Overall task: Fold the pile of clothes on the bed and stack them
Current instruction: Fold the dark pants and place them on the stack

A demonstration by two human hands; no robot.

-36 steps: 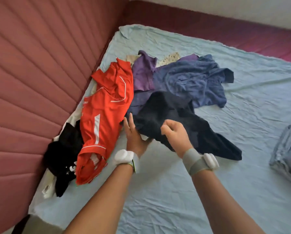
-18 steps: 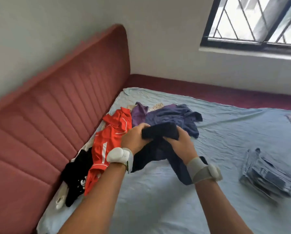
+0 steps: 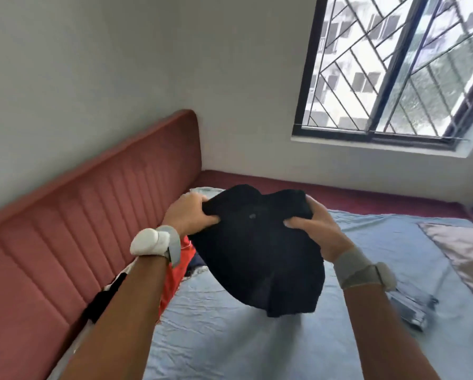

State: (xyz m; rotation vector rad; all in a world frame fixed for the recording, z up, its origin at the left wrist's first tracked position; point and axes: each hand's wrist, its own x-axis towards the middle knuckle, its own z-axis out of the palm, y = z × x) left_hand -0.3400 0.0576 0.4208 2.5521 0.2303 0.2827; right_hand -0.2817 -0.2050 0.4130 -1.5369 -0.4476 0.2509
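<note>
A black garment (image 3: 260, 259) is being held up in the air above the light blue sheet (image 3: 229, 338), gripped along its top edge by both hands: left hand (image 3: 188, 215) is clenched on the left corner, right hand (image 3: 316, 229) is clenched on the right corner, with the rest of the cloth hanging down between the forearms. An orange garment (image 3: 175, 278) and a dark piece (image 3: 103, 300) are being partly hidden behind the left arm, lying against the red padded headboard (image 3: 79, 215); a folded grey stack (image 3: 410, 311) is lying on the sheet just right of the right wrist, near a pinkish pillow (image 3: 465, 250). Further back, a barred window (image 3: 394, 69) is being framed in the wall.
</note>
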